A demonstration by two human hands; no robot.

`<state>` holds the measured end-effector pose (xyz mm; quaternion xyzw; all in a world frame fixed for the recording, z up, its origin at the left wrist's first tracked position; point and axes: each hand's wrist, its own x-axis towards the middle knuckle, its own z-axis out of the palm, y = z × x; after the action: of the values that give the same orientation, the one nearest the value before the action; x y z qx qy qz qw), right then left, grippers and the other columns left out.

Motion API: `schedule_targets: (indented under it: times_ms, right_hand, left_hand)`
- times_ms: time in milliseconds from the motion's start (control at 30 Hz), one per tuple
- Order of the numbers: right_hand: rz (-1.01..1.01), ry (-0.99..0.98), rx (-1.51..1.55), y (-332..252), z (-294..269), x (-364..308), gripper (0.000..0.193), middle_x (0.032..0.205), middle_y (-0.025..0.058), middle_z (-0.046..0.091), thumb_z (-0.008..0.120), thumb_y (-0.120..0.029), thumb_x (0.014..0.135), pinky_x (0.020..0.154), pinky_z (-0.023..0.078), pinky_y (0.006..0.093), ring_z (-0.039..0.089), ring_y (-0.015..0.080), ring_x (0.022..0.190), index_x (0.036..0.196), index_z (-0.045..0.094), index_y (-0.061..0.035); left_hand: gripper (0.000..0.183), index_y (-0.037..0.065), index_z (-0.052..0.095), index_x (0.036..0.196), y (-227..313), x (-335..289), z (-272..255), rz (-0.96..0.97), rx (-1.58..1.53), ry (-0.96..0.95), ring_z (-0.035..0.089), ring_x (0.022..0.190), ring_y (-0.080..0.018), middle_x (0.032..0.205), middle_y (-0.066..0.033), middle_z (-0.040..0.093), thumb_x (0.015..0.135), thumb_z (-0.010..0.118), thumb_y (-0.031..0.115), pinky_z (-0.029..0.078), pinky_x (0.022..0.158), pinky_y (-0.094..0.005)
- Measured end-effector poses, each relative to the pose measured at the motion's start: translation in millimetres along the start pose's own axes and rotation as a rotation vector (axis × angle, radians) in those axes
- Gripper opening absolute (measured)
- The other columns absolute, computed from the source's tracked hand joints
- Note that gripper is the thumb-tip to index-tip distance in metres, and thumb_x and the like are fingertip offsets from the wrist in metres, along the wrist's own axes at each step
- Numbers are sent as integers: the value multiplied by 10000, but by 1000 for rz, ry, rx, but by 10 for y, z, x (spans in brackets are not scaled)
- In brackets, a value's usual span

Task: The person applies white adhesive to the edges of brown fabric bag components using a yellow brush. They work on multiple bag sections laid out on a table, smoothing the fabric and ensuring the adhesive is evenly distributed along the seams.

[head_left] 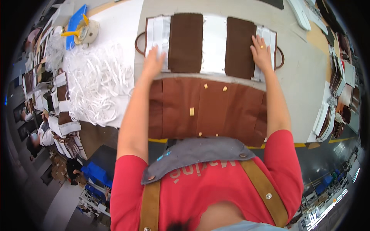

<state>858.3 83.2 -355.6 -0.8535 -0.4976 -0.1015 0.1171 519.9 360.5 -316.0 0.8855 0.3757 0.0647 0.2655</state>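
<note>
A long bag piece lies flat across the table, with dark brown panels [186, 42], a white middle strip [214, 44] and whitish ends. At each end a thin brown handle loop [281, 57] sticks out. My left hand [154, 63] rests on its left end with fingers stretched out. At the right end my right hand [262, 54] lies with spread fingers, touching the dark panel's edge and the whitish end; a small yellow piece is on one finger. Nearer me is a reddish-brown panel [177, 102] with several small yellow pieces [192, 111] on it.
Left of the bag piece is a heap of white strips [98, 84]. Beyond it stand a pot [90, 32] with a yellow-handled brush and a blue board [76, 23]. Stacked brown and white pieces [337, 77] lie at the right. Other people sit at the far left.
</note>
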Motion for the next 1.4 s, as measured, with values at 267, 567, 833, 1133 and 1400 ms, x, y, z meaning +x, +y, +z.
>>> schedule_targets:
  times_ms: [267,567,833,1133,1400]
  right_hand:
    - [250,-234,303,189,-948,-956,368,1198,196,483,563,-229,836,925,381,373,465,347,1097,1129,520,-10]
    - [544,-803,527,220,-1294,-1346,519,1131,177,510,640,-364,774,910,390,327,491,264,1061,1116,533,12]
    - [267,-1121,342,333,-1058,-930,450,758,103,592,698,-395,673,657,443,337,531,174,736,830,560,3]
    - [659,-1456,760,280,-1369,-949,543,1083,60,577,719,-239,703,799,483,361,561,209,961,1181,507,-92]
    - [731,-1722,681,173,-1533,-956,487,1099,62,574,682,-150,733,846,471,368,544,189,1003,1174,496,-56]
  left_hand:
    - [454,-23,439,1219,-589,-1414,-857,-409,-227,32,494,1067,-249,1135,-197,509,878,544,258,400,894,-342]
    - [550,-35,410,1245,-271,-1747,-718,-271,-699,-344,406,1176,-222,1255,-174,445,818,615,244,324,977,-323]
    - [701,68,483,1218,-665,-1196,-744,-539,-508,-755,490,1065,-204,1182,-91,523,655,691,431,404,857,-358]
    - [745,150,497,1218,-569,-1287,-643,-734,-521,-883,425,1126,-202,1224,-89,504,596,675,518,291,944,-307]
    - [510,122,531,1110,-428,-1662,-653,-629,-902,-765,480,906,-142,981,-38,539,700,636,408,353,809,-298]
